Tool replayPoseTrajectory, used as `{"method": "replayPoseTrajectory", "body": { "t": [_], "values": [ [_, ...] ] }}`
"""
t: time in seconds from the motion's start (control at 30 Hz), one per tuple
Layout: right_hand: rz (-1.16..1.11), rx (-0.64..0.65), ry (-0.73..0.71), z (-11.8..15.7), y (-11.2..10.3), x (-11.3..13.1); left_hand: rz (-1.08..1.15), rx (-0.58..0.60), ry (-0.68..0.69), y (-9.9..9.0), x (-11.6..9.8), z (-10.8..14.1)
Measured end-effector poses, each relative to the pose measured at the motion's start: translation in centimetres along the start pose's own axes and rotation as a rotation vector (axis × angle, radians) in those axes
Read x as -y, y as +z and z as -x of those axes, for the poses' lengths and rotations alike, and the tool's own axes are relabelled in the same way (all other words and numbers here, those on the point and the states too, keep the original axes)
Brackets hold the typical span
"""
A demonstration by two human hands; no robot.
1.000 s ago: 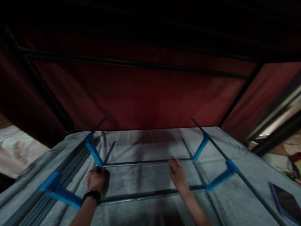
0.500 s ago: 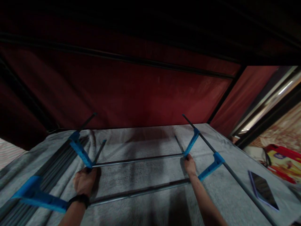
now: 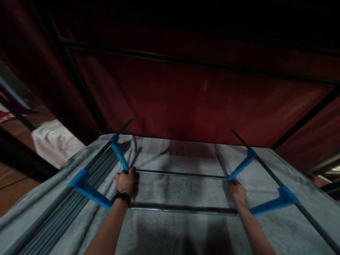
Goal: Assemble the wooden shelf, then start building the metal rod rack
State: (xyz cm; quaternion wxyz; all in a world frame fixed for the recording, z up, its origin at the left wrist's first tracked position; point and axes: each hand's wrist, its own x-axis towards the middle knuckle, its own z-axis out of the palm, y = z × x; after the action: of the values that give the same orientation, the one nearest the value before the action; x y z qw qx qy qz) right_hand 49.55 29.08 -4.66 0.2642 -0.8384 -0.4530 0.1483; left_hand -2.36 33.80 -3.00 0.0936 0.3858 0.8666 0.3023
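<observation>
A frame of grey metal tubes (image 3: 183, 174) joined by blue plastic connectors lies before me. My left hand (image 3: 124, 182), with a dark band on its wrist, is closed around the inner end of the far left blue connector (image 3: 119, 154), where the far cross tube meets it. At the opposite end, my right hand (image 3: 237, 193) grips the far right blue connector (image 3: 242, 167) from below; its fingertips are partly hidden. My forearms pass over the nearer cross tube (image 3: 183, 208), which runs between the near left connector (image 3: 91, 191) and the near right connector (image 3: 275, 203).
A grey blanket (image 3: 186, 230) covers the surface beneath. Several loose grey tubes (image 3: 69, 212) lie side by side at left. Behind stands a dark red fabric wall (image 3: 186, 99) with black bars. A striped cloth (image 3: 58, 140) lies beyond the left edge.
The view has swung left, so the frame and both hands appear farther right. Each hand stays at the same connector. The phone at right has left the view.
</observation>
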Motion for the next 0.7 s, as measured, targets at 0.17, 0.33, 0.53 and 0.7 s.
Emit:
{"method": "replayPoseTrajectory", "body": {
  "t": [0.17,0.33,0.53,0.7],
  "values": [
    [0.118,0.026,0.056,-1.1,0.7,-1.4,-0.169,-0.012,0.000,0.3,-0.6,0.5],
    [0.129,0.023,0.082,-1.1,1.0,-1.8,-0.160,-0.004,-0.008,0.9,-0.2,0.8],
    [0.143,0.034,0.120,-1.0,1.1,-1.5,-0.130,0.010,-0.019,1.2,0.0,0.6],
    [0.024,0.026,0.131,-1.2,0.8,-1.8,-0.051,0.032,-0.023,0.7,0.0,0.5]
  ]
}}
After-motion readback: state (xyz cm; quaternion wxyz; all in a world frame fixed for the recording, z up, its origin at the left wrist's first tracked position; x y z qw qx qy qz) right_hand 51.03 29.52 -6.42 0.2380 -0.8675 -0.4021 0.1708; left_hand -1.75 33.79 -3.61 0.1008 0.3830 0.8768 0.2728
